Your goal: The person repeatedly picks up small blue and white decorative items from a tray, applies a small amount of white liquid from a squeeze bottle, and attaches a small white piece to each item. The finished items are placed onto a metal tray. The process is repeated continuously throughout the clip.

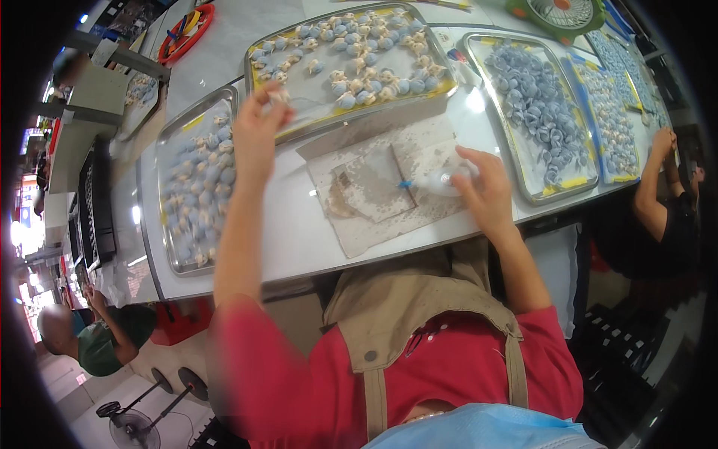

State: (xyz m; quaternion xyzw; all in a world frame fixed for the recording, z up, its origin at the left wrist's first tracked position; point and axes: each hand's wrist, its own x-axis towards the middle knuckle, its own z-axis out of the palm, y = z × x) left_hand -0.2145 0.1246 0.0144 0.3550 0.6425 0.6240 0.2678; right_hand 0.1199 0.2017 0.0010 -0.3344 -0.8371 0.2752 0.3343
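My left hand (pixel 260 123) is raised over the near left corner of the far metal tray (pixel 351 112). Its fingers are pinched on a small pale figure piece (pixel 280 95), blurred. That tray bears many small blue-and-cream figures (pixel 389 78). My right hand (pixel 486 187) closes around a small translucent squeeze bottle (pixel 441 184), its thin blue tip (pixel 404 184) pointing left. Below the bottle tip lies a stained cardboard sheet (pixel 351 232) with a smaller board (pixel 374 179) on it.
At the left stands a metal tray (pixel 170 258) of blue-and-cream pieces. A tray (pixel 535 196) of blue cup-shaped pieces stands at the right, with a further tray (pixel 624 178) beside it. Farther off are a green fan (pixel 557 15) and a red basket (pixel 187 34). Co-workers sit both sides.
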